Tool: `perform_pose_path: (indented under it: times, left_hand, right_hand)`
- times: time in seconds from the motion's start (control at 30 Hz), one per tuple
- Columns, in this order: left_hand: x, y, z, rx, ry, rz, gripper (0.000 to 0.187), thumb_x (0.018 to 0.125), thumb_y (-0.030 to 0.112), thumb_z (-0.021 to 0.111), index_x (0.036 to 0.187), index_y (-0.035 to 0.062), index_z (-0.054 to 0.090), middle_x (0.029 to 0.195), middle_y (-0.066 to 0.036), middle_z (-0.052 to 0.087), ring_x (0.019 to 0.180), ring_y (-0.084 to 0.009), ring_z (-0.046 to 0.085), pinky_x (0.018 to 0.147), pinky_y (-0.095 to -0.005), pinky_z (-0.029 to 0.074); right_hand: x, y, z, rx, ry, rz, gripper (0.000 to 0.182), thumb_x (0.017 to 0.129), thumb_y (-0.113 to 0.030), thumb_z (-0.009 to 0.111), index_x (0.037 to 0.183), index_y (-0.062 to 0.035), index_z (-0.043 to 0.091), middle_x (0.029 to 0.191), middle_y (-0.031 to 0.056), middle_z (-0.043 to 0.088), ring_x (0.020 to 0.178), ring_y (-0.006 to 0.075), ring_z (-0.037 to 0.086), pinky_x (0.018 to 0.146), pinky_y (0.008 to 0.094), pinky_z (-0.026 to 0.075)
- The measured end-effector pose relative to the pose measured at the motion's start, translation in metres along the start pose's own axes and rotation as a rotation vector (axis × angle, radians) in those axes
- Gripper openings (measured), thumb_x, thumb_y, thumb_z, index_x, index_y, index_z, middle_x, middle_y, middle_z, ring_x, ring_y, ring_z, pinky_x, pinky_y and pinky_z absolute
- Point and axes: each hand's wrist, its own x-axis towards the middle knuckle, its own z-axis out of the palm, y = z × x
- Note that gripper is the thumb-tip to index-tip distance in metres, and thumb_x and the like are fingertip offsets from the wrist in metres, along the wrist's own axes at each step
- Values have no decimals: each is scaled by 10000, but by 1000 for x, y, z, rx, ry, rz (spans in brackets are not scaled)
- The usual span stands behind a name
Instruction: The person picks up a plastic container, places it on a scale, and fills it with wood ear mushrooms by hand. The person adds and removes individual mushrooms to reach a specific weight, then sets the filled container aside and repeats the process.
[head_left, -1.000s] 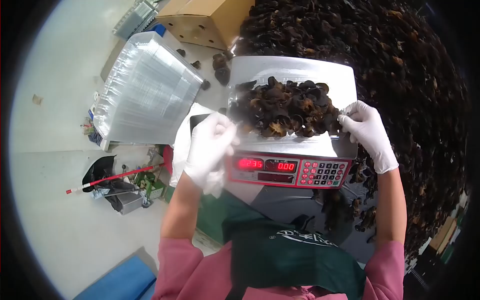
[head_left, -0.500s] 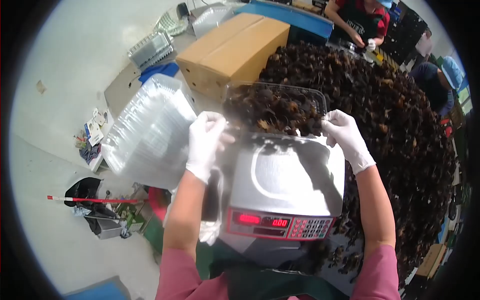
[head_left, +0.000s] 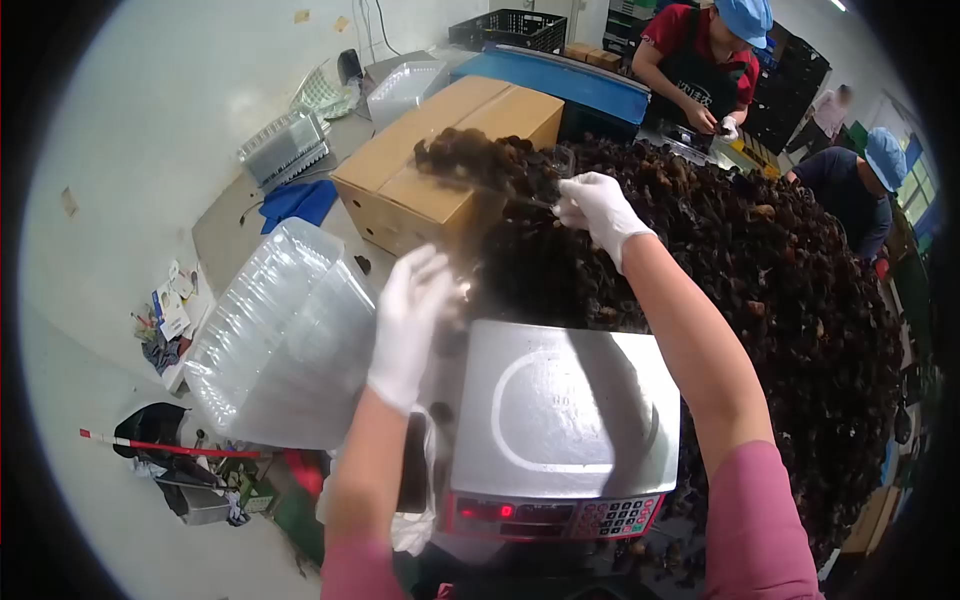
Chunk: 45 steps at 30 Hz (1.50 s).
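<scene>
My right hand (head_left: 597, 212), in a white glove, pinches the edge of a clear plastic tray (head_left: 565, 160). Dark brown curled pieces (head_left: 475, 155), which look like wood ear mushrooms, are blurred by motion at the tray, over the cardboard box's near right part. My gloved left hand (head_left: 408, 318) is off the tray, its blurred fingers stretched out and apart, between the stacked clear trays (head_left: 285, 340) and the scale. Below both hands sits a digital scale (head_left: 540, 410) with a bare metal plate and a red-lit display.
A large heap of the dark pieces (head_left: 760, 300) spreads over the right side. The closed cardboard box (head_left: 400, 170) stands beyond my left hand. A blue cloth (head_left: 297, 207) lies left of it. Across the heap a person (head_left: 700, 80) works; another person (head_left: 850, 185) bends at right.
The filled tray has left the scale's far edge, moving up and away in my right hand. My left hand has let go of it. The view has shifted, showing more of the far side.
</scene>
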Motion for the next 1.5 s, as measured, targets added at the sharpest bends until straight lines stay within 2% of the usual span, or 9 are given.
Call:
perform_pose_path:
  times: [0.1,0.3,0.53,0.63,0.87,1.1,1.27,1.37,1.5]
  left_hand:
    - [-64,36,-37,575,64,372,586,882,-53,659,1451,-10,528,1397,-159,587,1106,-198,656,979,-331,525]
    - [-119,93,-107,1838,412,621,436,947,145,659,1357,11,589,1272,-175,626,1196,-352,582,1128,-447,393]
    - [-94,95,-201,1730,40,697,155,1005,177,610,1002,25,636,940,-186,609,892,-379,573,860,-456,462]
    - [-68,110,-215,1116,-124,87,297,1045,221,632,837,43,519,795,23,446,750,-108,395,709,-262,380]
    - [-38,137,-220,1258,-94,291,336,990,181,742,765,97,508,769,74,411,725,-59,360,663,-223,309]
    - [-133,53,-13,1080,-621,659,100,963,65,706,1052,25,728,961,-38,719,879,-130,636,802,-278,499]
    - [-163,10,25,1405,-633,1084,309,872,177,804,1150,73,719,1031,-121,704,987,-310,664,891,-374,526]
    - [-212,26,36,1173,-517,844,397,864,191,809,1219,52,697,1100,-149,705,1031,-322,669,948,-417,527]
    - [-305,-15,59,1125,-936,393,535,880,211,816,1365,69,640,1314,-174,663,1218,-300,625,1041,-397,490]
  right_hand:
    - [38,-3,14,274,12,-14,271,958,-58,631,1194,62,572,1008,193,705,895,266,736,818,374,624]
    - [-60,-14,-17,269,-127,-180,527,980,-35,617,1456,109,440,1254,225,644,1127,279,680,978,373,574]
    - [-299,14,-181,135,62,-41,339,1041,-92,580,1337,71,583,1085,124,711,865,145,643,816,301,549]
    - [-423,43,-245,117,261,-47,398,1073,-171,549,1395,62,569,1107,89,722,890,121,641,835,275,517]
    - [-650,135,-259,277,747,144,402,1053,-213,589,1368,36,597,1055,42,701,832,102,616,756,238,487]
    - [-657,168,-179,28,647,360,285,1002,-128,599,1254,-24,686,986,44,730,812,86,647,759,229,507]
    - [-619,193,-144,-345,492,4,283,958,-138,682,1221,-33,673,1055,93,722,928,183,691,851,323,551]
    - [-569,211,-141,-702,468,-380,313,884,-143,705,1180,-49,674,1155,136,682,1067,321,663,929,415,531]
    - [-499,225,-127,-848,455,-454,420,811,-252,753,1178,-68,663,1248,173,630,1272,375,546,1084,509,419]
